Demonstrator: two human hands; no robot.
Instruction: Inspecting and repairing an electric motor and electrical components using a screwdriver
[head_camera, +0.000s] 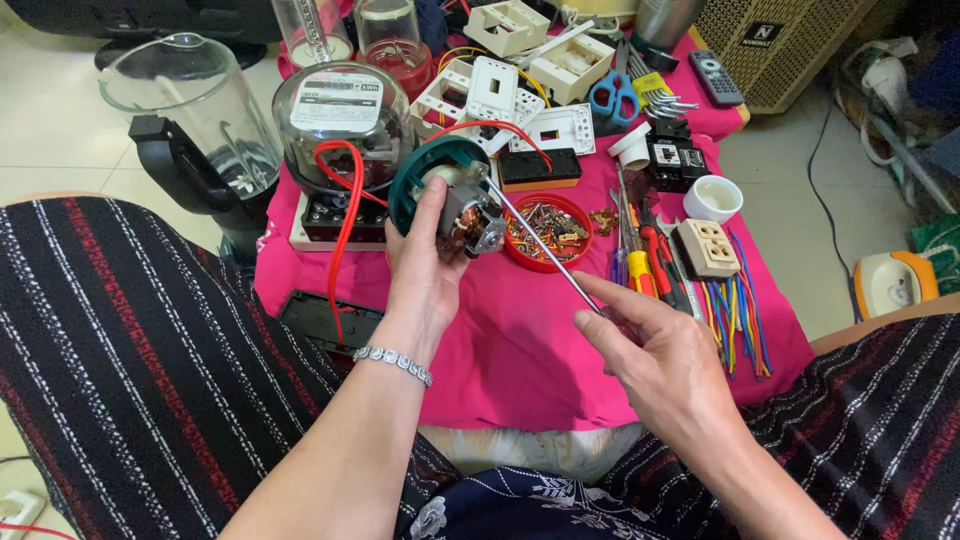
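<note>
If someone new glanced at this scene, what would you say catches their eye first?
At centre, the left hand grips a small motor in a teal housing while the right hand points a screwdriver into it. Behind lie a red dish of screws and a glass-domed meter on pink cloth.

Screwdriver handle (625, 325) mostly hidden inside right hand (655, 365); tan speaker box (775, 45) cut off at top edge (upper right); meter (340, 120) print unreadable.

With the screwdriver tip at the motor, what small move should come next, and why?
Probably press the screwdriver tip squarely into the motor and start turning. The left hand grips the motor in its green housing, and the right hand holds the handle, with the shaft angled up to the motor's top.
</note>
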